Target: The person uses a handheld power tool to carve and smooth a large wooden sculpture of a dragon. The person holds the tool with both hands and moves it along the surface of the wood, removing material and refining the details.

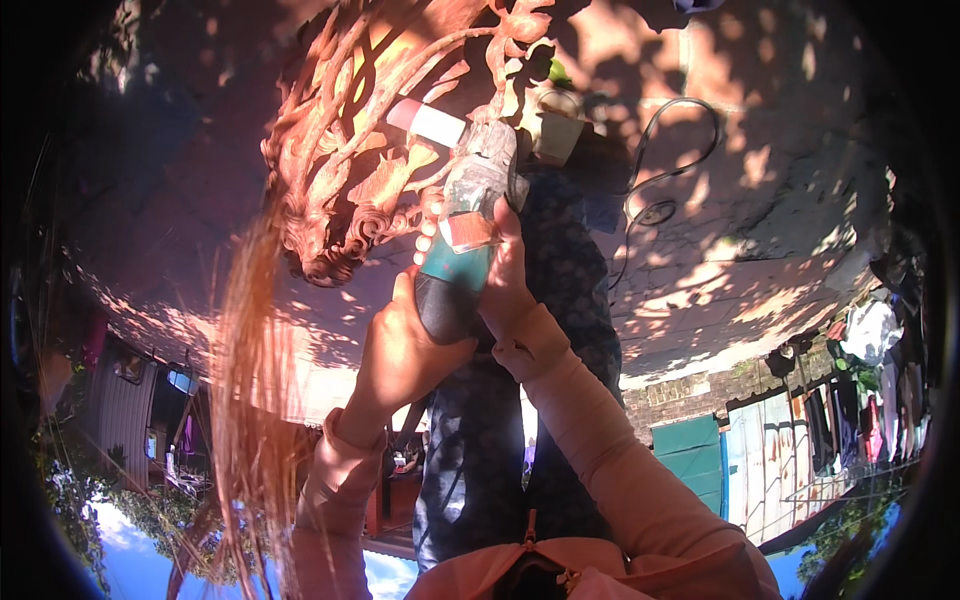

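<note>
Between the left hand (405, 345) and the right hand (508, 272), both clamped around its body, is a green and black power tool (460, 265). Its pink-and-white roller (432, 123) points left across carved wood (345, 165) beyond the left hand; contact is unclear. Right of the right hand, a dark cable (718, 134) loops on the ground (690, 235).

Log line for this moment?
left hand: holding power tool's black end | right hand: gripping its body | roller: overlapping carved wood in view, contact unclear | cable: on ground
</note>
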Demonstrator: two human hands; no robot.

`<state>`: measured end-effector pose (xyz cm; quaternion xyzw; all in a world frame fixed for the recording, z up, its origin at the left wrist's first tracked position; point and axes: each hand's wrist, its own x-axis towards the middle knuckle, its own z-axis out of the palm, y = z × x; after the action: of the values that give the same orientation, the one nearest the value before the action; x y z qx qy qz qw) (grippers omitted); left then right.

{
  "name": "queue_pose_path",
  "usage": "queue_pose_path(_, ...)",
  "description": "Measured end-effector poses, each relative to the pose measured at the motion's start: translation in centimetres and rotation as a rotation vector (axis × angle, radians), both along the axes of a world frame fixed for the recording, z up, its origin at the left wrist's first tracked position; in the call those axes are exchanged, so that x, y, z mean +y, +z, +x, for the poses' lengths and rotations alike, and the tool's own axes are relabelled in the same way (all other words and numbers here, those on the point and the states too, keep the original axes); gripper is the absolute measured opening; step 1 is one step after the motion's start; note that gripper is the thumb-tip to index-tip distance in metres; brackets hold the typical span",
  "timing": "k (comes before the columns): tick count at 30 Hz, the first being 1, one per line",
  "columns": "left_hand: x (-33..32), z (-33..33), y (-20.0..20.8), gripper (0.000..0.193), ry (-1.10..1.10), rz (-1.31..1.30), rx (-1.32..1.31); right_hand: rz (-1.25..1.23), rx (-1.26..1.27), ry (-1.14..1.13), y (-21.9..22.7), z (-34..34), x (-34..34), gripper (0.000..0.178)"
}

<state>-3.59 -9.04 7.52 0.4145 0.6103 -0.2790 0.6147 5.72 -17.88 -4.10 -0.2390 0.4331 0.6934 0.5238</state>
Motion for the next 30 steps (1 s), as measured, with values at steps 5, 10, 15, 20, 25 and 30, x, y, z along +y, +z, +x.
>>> queue_pose_path(5, -0.7, 3.1, -1.4, 0.085, 0.07, -0.019, -0.056, -0.025, -0.11, 0.126, -0.4, 4.7, 0.7, 0.07)
queue_pose_path(10, -1.6, 4.4, -3.3, 0.077, 0.16, 0.072, -0.219, -0.025, -0.166, 0.068, -0.8, 7.0, 0.6, 0.073)
queue_pose_path(15, -2.0, 3.1, -2.1, 0.079, 0.199, 0.012, -0.092, -0.029, -0.188, 0.247, -0.2, 5.7, 1.5, 0.063)
queue_pose_path(20, -2.8, 3.0, -1.4, 0.08, 0.31, 0.034, -0.09, -0.025, -0.213, 0.293, -0.2, 6.1, 1.8, 0.059)
queue_pose_path(25, -1.9, 5.4, -3.3, 0.08, 0.263, -0.084, -0.13, -0.02, -0.185, 0.167, -0.6, 8.4, 1.8, 0.065)
queue_pose_path(30, -2.6, 4.2, -2.9, 0.08, 0.25, 0.049, -0.16, 0.005, -0.212, 0.267, -0.6, 7.7, 1.8, 0.065)
